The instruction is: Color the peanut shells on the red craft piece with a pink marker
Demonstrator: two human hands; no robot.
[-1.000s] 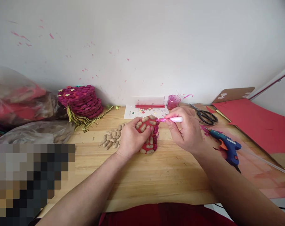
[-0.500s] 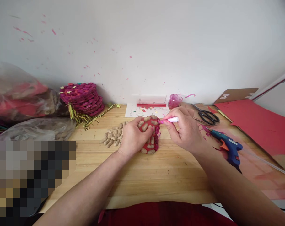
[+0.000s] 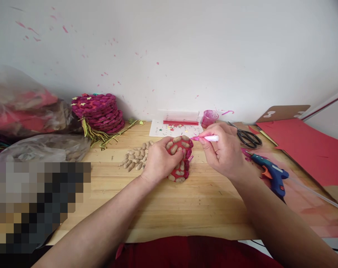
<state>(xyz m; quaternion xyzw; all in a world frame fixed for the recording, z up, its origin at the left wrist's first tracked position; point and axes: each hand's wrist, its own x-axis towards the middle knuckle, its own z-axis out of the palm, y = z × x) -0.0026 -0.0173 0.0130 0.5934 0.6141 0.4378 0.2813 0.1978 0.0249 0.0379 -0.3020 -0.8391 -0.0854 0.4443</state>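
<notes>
My left hand (image 3: 160, 159) is closed on a red card piece with peanuts (image 3: 180, 174) stuck on it, thumb across its face. Peanuts along its right edge are painted wet magenta; the others are plain tan. In my right hand (image 3: 224, 150) is a white-handled paintbrush (image 3: 211, 138), pinched between thumb and fingers. Its pink tip is at the piece's upper right edge; I cannot tell whether it touches. Loose unpainted peanuts (image 3: 133, 158) lie in a heap left of my left hand. Behind my right hand stands a clear cup with pink paint (image 3: 209, 118).
To the right lie black-handled scissors (image 3: 249, 138), a blue glue gun (image 3: 275, 174) and red card sheets (image 3: 303, 145). Magenta peanut pieces (image 3: 102, 113) are stacked at the back left, beside plastic bags (image 3: 43, 149). A white sheet (image 3: 158, 130) with small stars lies against the wall.
The paintbrush and my right hand have shifted slightly right and up, the tip drawing back a little from the magenta edge. My left hand keeps its hold, and the view has shifted slightly.
</notes>
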